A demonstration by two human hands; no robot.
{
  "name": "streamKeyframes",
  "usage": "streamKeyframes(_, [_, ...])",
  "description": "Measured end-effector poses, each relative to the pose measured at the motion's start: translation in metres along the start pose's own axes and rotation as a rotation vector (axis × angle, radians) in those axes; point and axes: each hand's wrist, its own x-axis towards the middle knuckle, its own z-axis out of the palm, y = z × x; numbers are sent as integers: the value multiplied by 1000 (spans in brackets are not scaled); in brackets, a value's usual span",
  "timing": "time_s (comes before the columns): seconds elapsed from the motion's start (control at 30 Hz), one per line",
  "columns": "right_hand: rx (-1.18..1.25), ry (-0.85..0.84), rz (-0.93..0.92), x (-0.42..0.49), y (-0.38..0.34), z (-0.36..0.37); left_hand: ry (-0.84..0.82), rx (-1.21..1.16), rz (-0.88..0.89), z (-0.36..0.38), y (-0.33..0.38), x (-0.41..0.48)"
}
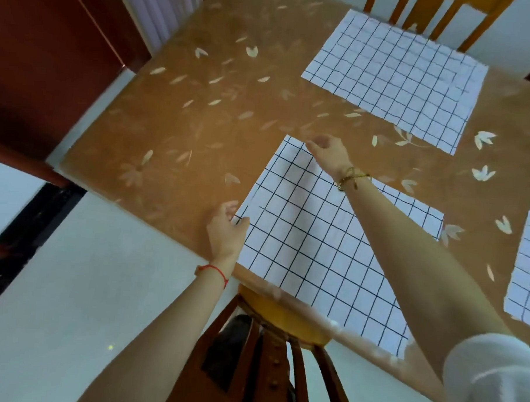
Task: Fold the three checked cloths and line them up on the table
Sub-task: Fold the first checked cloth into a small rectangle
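Now the near cloth [317, 233] lies flat, white with a dark grid. The left hand [226, 229] pinches its left corner; the right hand [326, 150] is at the far edge, grip too blurred to tell.

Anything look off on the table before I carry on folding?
Nothing spilled or damaged. The near cloth runs right to the front edge of the table; the far cloth and right cloth lie flat, unfolded.

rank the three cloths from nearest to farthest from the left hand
1. near cloth, its edge touching the left hand
2. far cloth, ahead and to the right
3. right cloth, at the picture's right edge
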Motion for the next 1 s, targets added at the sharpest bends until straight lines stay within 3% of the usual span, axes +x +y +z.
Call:
streamKeyframes(0.2, [-77, -71, -60, 43, 7, 12, 34, 187, 62, 20, -25, -2])
streamKeyframes(0.4, [-153, -131, -92, 65, 16, 28, 132, 299, -43, 24, -41, -8])
streamKeyframes(0.63, [-466, -101, -133, 77, 27, 43, 177, 297, -32, 24, -45, -7])
streamKeyframes(0.83, [-410, -56, -171, 69, 30, 35, 64, 281, -59, 17, -44, -2])
streamKeyframes(1.0, [-258, 56, -163, 47, 25, 2, 80, 156, -5, -1, -25, 0])
